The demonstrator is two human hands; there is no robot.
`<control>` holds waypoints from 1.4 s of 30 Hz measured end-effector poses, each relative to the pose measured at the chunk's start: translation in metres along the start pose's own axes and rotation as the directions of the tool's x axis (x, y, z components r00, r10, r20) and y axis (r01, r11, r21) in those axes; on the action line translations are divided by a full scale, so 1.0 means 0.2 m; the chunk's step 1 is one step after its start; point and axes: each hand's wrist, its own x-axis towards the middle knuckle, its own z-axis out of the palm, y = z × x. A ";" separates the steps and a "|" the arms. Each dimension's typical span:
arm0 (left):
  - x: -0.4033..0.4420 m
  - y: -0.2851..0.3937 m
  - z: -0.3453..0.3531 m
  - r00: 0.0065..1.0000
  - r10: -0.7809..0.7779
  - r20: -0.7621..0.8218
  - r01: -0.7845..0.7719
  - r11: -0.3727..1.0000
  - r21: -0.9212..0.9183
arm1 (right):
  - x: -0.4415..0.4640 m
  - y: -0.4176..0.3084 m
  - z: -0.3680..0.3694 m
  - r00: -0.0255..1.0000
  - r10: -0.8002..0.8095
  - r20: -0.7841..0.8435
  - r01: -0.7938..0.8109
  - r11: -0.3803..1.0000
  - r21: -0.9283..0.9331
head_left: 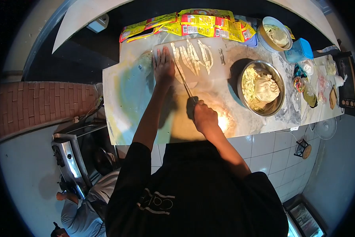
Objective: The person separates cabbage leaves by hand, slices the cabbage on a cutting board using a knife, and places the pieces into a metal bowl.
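Note:
My right hand [205,117] is wrapped round the handle of a long knife [184,85]. Its blade points up and left across a whitish cutting board [221,71], beside my left hand. Fingers stretched out, my left hand [164,68] lies flat at the board's left side; anything under its palm is hidden. Long pale strips of food [190,59] are laid out to the right of the blade. Farther right stands a steel bowl [281,77] with small chopped pale pieces [249,83] and a round, wrinkled pale lump [266,89].
Yellow-red packets [197,25] line the table's back edge. At the right are a second bowl [286,46], a blue-lidded container [299,50] and several bags. A clear bag [145,63] lies left of my hand. Another person [86,207] is near the stove [71,162] at lower left.

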 end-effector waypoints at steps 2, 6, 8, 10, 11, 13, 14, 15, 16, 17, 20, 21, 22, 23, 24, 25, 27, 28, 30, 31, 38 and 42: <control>0.00 -0.01 -0.01 1.000 0.007 0.018 -0.007 1.000 0.000 | 0.04 0.00 -0.02 0.998 -0.046 -0.038 0.046 0.999 -0.007; 0.02 -0.01 0.00 1.000 -0.006 0.023 0.005 1.000 0.022 | 0.00 0.02 -0.06 0.991 -0.113 -0.066 0.111 0.993 -0.024; 0.01 0.00 -0.01 1.000 0.003 0.024 -0.004 0.998 0.059 | -0.06 0.03 -0.07 0.999 -0.036 0.015 0.036 0.998 -0.048; 0.01 -0.01 0.02 1.000 0.000 0.006 0.000 0.998 0.066 | -0.07 0.04 -0.07 0.994 0.042 0.097 -0.034 0.996 -0.083; 0.00 -0.01 0.03 1.000 0.006 -0.006 -0.005 0.997 0.071 | -0.06 0.04 -0.05 0.996 0.022 0.081 -0.014 0.995 -0.102; 0.01 0.00 0.00 1.000 0.004 -0.001 -0.004 0.998 0.065 | -0.05 0.05 -0.04 0.998 0.001 0.065 0.007 0.993 -0.122; 0.01 0.01 -0.02 1.000 0.005 0.006 -0.006 0.998 0.056 | -0.04 0.06 -0.04 0.999 -0.029 0.033 0.033 0.992 -0.125; 0.00 0.00 -0.02 1.000 0.005 0.003 -0.005 0.998 0.058 | -0.03 0.07 -0.04 0.998 -0.059 0.000 0.058 0.990 -0.129; 0.00 0.00 -0.01 1.000 0.014 0.025 -0.016 0.995 0.096 | -0.04 0.08 -0.04 0.998 -0.063 -0.004 0.062 0.989 -0.131; 0.00 0.00 -0.01 0.999 0.018 0.046 -0.024 0.991 0.132 | -0.07 0.11 -0.04 0.998 -0.063 -0.002 0.062 0.991 -0.117; 0.00 0.00 -0.02 1.000 0.011 0.027 -0.013 0.996 0.089 | -0.16 0.19 0.01 0.998 -0.065 -0.026 0.062 0.993 -0.099; 0.00 0.00 -0.02 1.000 0.005 0.024 -0.007 0.996 0.090 | -0.17 0.19 0.01 0.996 -0.064 -0.055 0.059 0.994 -0.089; 0.01 0.01 -0.02 1.000 -0.010 0.028 0.008 0.997 0.075 | -0.17 0.20 0.01 0.996 -0.067 -0.055 0.062 0.994 -0.092; 0.01 0.01 -0.03 0.999 -0.021 0.034 0.019 0.998 0.058 | -0.17 0.19 0.00 0.996 -0.070 -0.046 0.066 0.993 -0.098; 0.01 0.01 -0.01 0.999 -0.018 0.033 0.016 0.998 0.056 | -0.17 0.19 0.00 0.997 -0.071 -0.038 0.066 0.993 -0.103; 0.00 0.00 0.01 1.000 0.001 0.014 -0.002 0.998 0.063 | -0.15 0.19 -0.01 0.997 -0.067 -0.042 0.062 0.993 -0.102; 0.00 -0.02 0.02 1.000 0.021 -0.007 -0.021 0.997 0.070 | -0.10 0.19 0.01 0.992 -0.116 -0.057 0.108 0.987 -0.122; 0.00 -0.02 0.02 1.000 0.024 -0.013 -0.024 0.999 0.046 | -0.09 0.20 0.02 0.992 -0.116 -0.058 0.108 0.987 -0.122; 0.00 -0.02 0.02 0.999 0.028 -0.023 -0.028 0.999 0.024 | -0.08 0.23 0.04 0.983 -0.162 -0.081 0.156 0.985 -0.078; -0.01 -0.02 0.01 1.000 0.031 -0.002 -0.031 0.999 0.016 | -0.09 0.25 0.04 0.983 -0.166 -0.085 0.159 0.984 -0.081; 0.02 0.02 -0.06 0.993 -0.084 0.085 0.096 0.983 -0.156 | -0.27 0.36 0.02 0.990 -0.125 -0.067 0.128 0.990 0.057; 0.02 0.01 -0.09 0.992 -0.095 0.078 0.112 0.957 -0.267 | -0.33 0.37 -0.01 0.993 -0.100 -0.056 0.100 0.995 0.007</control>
